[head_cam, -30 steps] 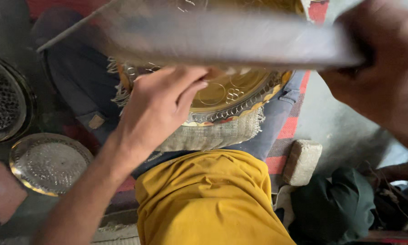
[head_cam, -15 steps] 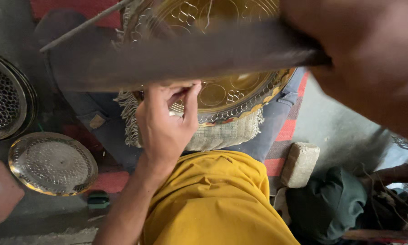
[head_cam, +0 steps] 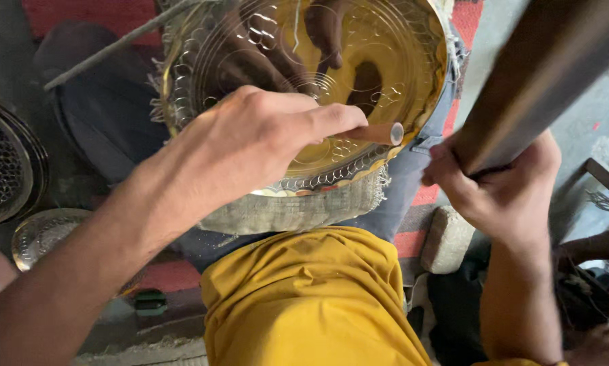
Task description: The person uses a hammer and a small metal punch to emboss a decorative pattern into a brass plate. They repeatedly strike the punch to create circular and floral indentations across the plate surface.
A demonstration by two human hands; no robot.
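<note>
Head view: our left hand (head_cam: 250, 146) pinches a short metal punch (head_cam: 375, 133) over the brass plate (head_cam: 358, 61) on our lap; our right hand (head_cam: 504, 190) grips a dark bar (head_cam: 541, 81). Rim patterning looks done, centre plain.

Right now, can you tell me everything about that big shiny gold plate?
The gold plate is round and looks like polished brass, shiny enough to mirror the hands above it. Rings of small raised patterns circle its middle, and its edge is scalloped. It lies tilted on a frayed grey cloth pad over the person's lap. The left hand hovers above it, holding a small rod-shaped tool near the lower rim; whether the tool touches the plate cannot be told.
</note>
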